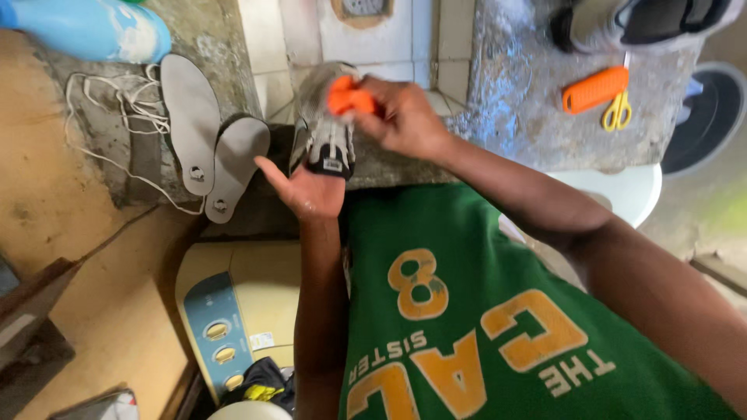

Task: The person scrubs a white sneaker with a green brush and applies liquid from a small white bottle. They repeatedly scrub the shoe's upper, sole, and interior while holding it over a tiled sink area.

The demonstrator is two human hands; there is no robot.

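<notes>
My left hand [305, 187] holds a grey sneaker [325, 128] from underneath, with the heel resting in the palm and the toe pointing away. My right hand [401, 117] is shut on a small orange brush [348, 99] and presses it against the top of the sneaker. Both hands are over the edge of a rough concrete ledge [513, 101]. My green shirt fills the lower right of the view.
Two grey insoles [210, 136] and white shoelaces [117, 101] lie on the ledge at left, by a blue container [85, 27]. An orange brush [595, 88], yellow scissors [617, 113] and another shoe [646, 19] lie at right. A washing machine [226, 311] stands below.
</notes>
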